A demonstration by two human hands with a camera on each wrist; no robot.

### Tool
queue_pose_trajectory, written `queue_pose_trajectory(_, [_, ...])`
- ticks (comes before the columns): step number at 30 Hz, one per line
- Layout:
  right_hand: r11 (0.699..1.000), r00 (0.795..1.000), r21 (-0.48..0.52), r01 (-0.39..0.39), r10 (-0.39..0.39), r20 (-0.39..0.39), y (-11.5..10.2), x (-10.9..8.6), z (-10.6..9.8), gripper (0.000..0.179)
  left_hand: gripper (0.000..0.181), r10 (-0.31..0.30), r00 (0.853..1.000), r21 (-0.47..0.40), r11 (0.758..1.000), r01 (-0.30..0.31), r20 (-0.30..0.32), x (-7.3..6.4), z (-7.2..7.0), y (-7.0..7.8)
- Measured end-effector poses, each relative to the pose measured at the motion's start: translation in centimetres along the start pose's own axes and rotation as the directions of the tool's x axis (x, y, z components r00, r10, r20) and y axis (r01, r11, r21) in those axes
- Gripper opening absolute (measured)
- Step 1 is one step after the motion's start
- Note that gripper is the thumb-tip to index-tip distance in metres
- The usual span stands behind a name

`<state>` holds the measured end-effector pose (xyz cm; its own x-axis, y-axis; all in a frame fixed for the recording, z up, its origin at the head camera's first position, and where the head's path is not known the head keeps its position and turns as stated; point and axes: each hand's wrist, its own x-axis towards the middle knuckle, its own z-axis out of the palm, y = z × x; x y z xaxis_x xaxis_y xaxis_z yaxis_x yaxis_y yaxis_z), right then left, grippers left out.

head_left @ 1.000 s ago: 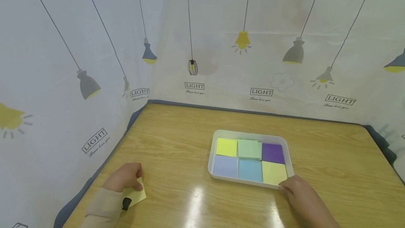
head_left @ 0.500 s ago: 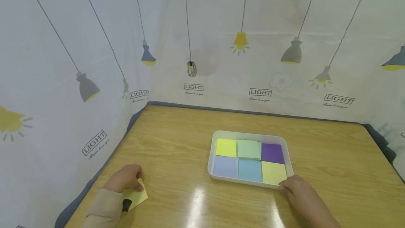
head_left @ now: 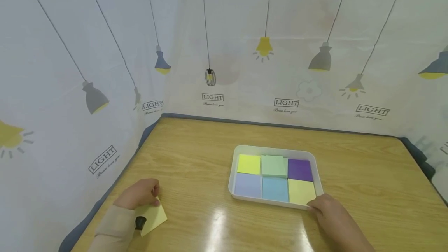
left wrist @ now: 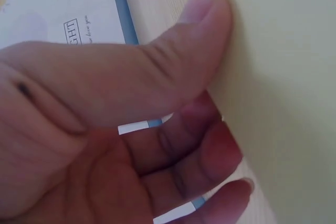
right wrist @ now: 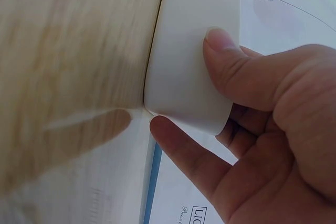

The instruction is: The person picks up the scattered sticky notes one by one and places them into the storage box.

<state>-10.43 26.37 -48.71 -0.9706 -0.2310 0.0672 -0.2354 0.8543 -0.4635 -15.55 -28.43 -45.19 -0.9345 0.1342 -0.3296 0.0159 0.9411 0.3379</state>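
Note:
At the left of the head view my left hand pinches a pale yellow sticky note by its edge. In the left wrist view the thumb lies over the face of the yellow note, with fingers behind its edge. My right hand grips the near right corner of a white tray. Close up in the right wrist view, the thumb presses the tray's wall, and a fingertip touches its bottom corner.
Inside the tray lie bright yellow, green, purple, lavender, blue and pale yellow sticky notes in two rows. A wooden table carries it. A lamp-printed curtain surrounds the table's back and sides.
The note in my left hand has swung slightly right and toward me, showing more of its face. My right hand keeps its grip on the tray corner.

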Motion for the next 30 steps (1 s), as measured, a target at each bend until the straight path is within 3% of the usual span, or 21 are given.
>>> queue_pose_trajectory(5, [1.000,1.000,-0.001,-0.005,0.005,0.002,0.0,0.0,0.0,0.010,0.024,0.032,0.999,0.021,0.999,-0.033,0.025,0.2,-0.2,0.1])
queue_pose_trajectory(10, [1.000,1.000,0.000,-0.010,0.010,0.000,0.0,0.0,0.0,0.008,0.011,0.128,0.991,0.041,0.991,-0.129,0.022,0.7,-0.4,0.5])
queue_pose_trajectory(21, [1.000,1.000,0.010,-0.022,0.022,0.017,-0.2,0.0,-0.1,0.010,0.023,0.240,0.970,0.003,0.971,-0.241,0.048,1.3,-1.1,2.2])
queue_pose_trajectory(30, [0.999,0.999,0.008,-0.033,0.032,0.027,-0.2,0.1,-0.1,0.011,0.022,0.345,0.936,-0.013,0.938,-0.345,0.064,2.4,-1.9,3.5])
